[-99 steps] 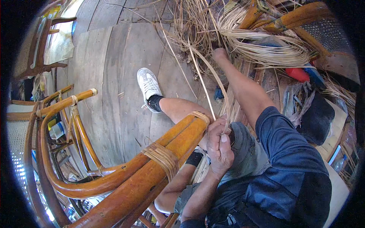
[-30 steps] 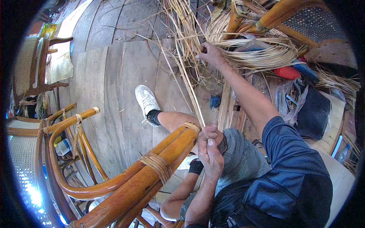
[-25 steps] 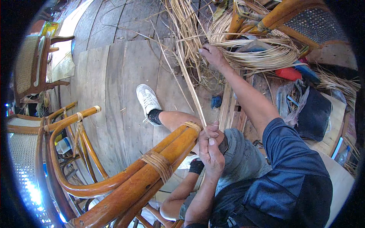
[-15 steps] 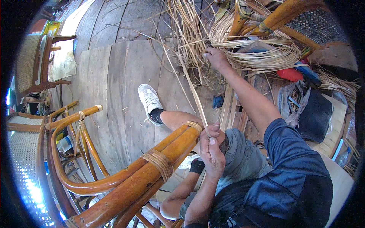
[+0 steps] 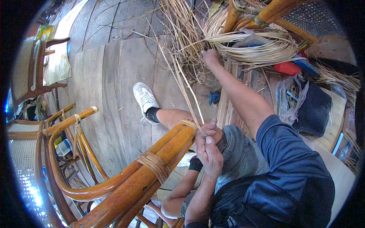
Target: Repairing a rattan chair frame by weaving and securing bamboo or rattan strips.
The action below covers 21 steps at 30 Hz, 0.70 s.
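Observation:
My left hand (image 5: 210, 152) is closed, its thumb and fingers pinching pale rattan strips (image 5: 186, 93) beside the bound end of a brown rattan chair frame (image 5: 152, 167). The strips run up and away toward a tangle of loose strands on the floor. A flat cane binding (image 5: 155, 166) wraps the frame's poles. My right arm stretches far forward. There my right hand (image 5: 212, 59), fingers curled, is at the edge of the loose strands (image 5: 186, 41), next to a coil of pale rattan (image 5: 262, 49). Its fingertips are partly hidden, so what it grips cannot be made out.
Another rattan chair (image 5: 273, 15) stands over the coil. Chairs with woven cane panels (image 5: 23, 68) line the left side. A red object (image 5: 288, 68), a dark pad (image 5: 313, 112) and a plastic bottle (image 5: 344, 152) lie at right. My white shoe (image 5: 145, 99) rests on the plank floor (image 5: 110, 76).
My right hand has drawn slightly nearer, beside the loose strands. Two strips now show apart just above my left hand, which keeps its pinch. The whole view has shifted a little.

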Each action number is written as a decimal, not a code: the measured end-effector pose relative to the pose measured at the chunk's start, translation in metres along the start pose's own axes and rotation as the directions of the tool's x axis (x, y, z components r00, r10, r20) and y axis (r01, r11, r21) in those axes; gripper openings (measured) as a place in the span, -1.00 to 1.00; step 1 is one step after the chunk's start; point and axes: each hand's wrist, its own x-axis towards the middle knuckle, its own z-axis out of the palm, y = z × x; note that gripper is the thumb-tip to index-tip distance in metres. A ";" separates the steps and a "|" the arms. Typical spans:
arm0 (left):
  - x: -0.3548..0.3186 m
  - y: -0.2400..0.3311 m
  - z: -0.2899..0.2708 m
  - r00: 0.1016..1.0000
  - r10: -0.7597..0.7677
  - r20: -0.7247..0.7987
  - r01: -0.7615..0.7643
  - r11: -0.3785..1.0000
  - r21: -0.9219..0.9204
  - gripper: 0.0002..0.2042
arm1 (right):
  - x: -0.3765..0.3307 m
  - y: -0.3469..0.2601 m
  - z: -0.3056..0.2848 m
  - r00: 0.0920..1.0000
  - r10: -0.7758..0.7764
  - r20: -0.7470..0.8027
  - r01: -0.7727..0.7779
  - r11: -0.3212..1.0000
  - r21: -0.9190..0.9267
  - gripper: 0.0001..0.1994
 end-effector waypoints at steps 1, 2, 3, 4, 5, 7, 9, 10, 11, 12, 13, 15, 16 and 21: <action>0.000 0.001 0.000 1.000 -0.004 0.002 0.004 1.000 0.001 -0.82 | -0.001 0.006 0.006 1.000 0.005 -0.001 -0.005 1.000 -0.001 -0.65; 0.001 0.002 -0.001 1.000 -0.006 0.002 0.006 1.000 -0.005 -0.83 | -0.016 0.007 0.010 1.000 -0.025 -0.010 0.025 0.997 -0.067 -0.66; 0.001 0.002 -0.002 1.000 -0.007 0.003 0.007 1.000 -0.011 -0.84 | -0.025 0.007 0.012 0.998 -0.056 -0.017 0.054 0.990 -0.134 -0.66; 0.000 0.000 -0.003 1.000 -0.010 0.003 0.010 1.000 -0.008 -0.84 | -0.022 0.012 0.020 0.994 -0.104 0.016 0.105 0.983 -0.150 -0.69; -0.001 -0.001 -0.004 1.000 -0.007 0.029 0.008 0.999 -0.039 -0.86 | -0.023 0.015 0.021 0.995 -0.100 0.015 0.101 0.983 -0.151 -0.69; -0.002 -0.002 -0.005 0.998 -0.006 0.057 0.010 0.998 -0.070 -0.87 | -0.028 0.024 0.021 0.934 -0.317 0.166 0.338 0.934 -0.114 -0.71; -0.001 -0.001 -0.005 0.999 -0.013 0.050 0.017 0.997 -0.070 -0.86 | -0.037 0.020 0.024 0.941 -0.314 0.127 0.331 0.931 -0.151 -0.70; -0.001 0.000 -0.004 0.999 -0.015 0.051 0.018 0.997 -0.069 -0.86 | -0.039 0.019 0.024 0.940 -0.259 0.224 0.253 0.966 0.055 -0.73; -0.001 0.000 -0.002 0.999 -0.027 0.040 0.030 0.995 -0.091 -0.86 | -0.040 0.020 0.024 0.920 -0.221 0.323 0.144 0.958 0.248 -0.75; -0.001 0.000 -0.001 0.999 -0.039 0.030 0.042 0.993 -0.114 -0.86 | -0.041 0.021 0.024 0.921 -0.220 0.321 0.143 0.959 0.247 -0.75; -0.001 -0.001 0.000 0.999 -0.039 0.032 0.043 0.992 -0.116 -0.86 | -0.042 0.022 0.023 0.908 -0.249 0.337 0.137 0.937 0.323 -0.77; -0.001 -0.001 -0.004 0.999 -0.026 0.027 0.027 0.998 -0.050 -0.86 | -0.055 0.015 0.022 0.888 -0.287 0.360 0.129 0.906 0.403 -0.79; -0.001 -0.001 -0.005 0.999 -0.021 0.024 0.022 0.999 -0.046 -0.86 | -0.061 0.012 0.018 0.893 -0.246 0.377 0.080 0.911 0.404 -0.79; 0.000 -0.001 -0.001 0.999 0.026 0.042 -0.026 1.000 -0.013 -0.82 | -0.057 0.015 0.005 0.930 -0.191 0.315 0.132 0.971 0.200 -0.78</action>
